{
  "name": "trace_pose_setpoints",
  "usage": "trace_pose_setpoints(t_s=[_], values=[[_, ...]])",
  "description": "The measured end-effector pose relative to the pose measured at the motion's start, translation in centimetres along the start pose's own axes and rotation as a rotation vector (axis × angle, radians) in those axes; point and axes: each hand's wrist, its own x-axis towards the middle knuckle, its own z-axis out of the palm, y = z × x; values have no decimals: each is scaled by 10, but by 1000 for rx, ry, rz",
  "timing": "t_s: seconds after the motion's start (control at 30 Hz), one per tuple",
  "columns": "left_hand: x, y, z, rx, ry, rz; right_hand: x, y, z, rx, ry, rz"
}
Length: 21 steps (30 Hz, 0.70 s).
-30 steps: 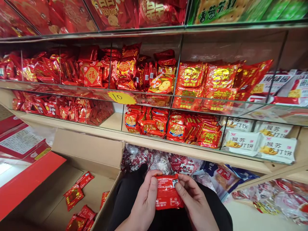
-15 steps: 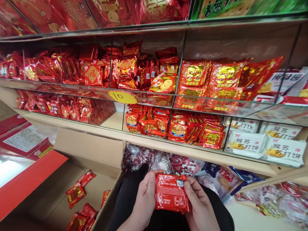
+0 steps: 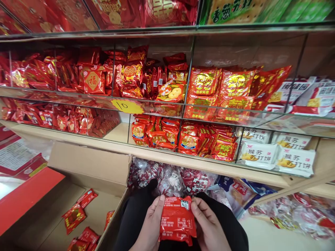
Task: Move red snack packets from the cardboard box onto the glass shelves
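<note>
Low in the view, over dark-clothed knees, red snack packets (image 3: 176,219) are held between my two hands, printed backs facing up. Fine white text and a small black-and-white label show on the top one, and another red edge peeks out beneath it. My left hand (image 3: 151,223) grips the left side, thumb near the upper corner. At the right side, my right hand (image 3: 208,219) has its thumb and fingers closed on the edge by the label. To the left, an open cardboard box (image 3: 90,153) has several loose red packets (image 3: 74,218) in it.
Ahead, glass-fronted shelves hold red and gold packets (image 3: 204,82) and white cracker packs (image 3: 258,153). A yellow price tag (image 3: 127,105) reads 10. Under the bottom shelf edge (image 3: 209,164) lie clear bags of snacks (image 3: 196,179) and a blue bag (image 3: 238,191).
The packets have tilted in my hands, so another red edge shows below the top one. Hands and packets sit slightly lower and further left, while the whole view has shifted a little.
</note>
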Motion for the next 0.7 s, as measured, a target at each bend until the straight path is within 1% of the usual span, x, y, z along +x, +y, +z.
trace_pose_setpoints(t_s=[0.07,0.13,0.2,0.27,0.3,0.37,0.43,0.47,0.53,0.6,0.63,0.7], values=[[0,1,-1,-55,-5,-114,2,-10,-10,-172,-51,-77],[0,2,1,-111,-51,-250,4,-23,-17,-315,-151,-115],[-2,2,4,-160,-146,-425,5,-37,-20,-382,-318,-66],[-4,2,9,-191,-217,-573,6,-46,-19,-368,-444,-18],[-6,1,11,-178,-223,-600,5,-49,-17,-345,-468,-9],[-8,-2,14,-116,-182,-562,4,-50,-14,-287,-477,17],[-9,-8,14,-42,-121,-500,2,-45,-11,-220,-440,40],[-9,-12,12,-4,-109,-470,2,-41,-9,-189,-398,34],[-7,-20,7,62,-122,-405,4,-33,-8,-109,-239,-34],[-5,-25,-2,115,-168,-329,9,-28,-9,-62,-41,-126],[-5,-26,-7,139,-211,-282,13,-28,-10,-87,29,-163],[-6,-22,-17,219,-344,-152,18,-32,-14,-244,103,-239]])
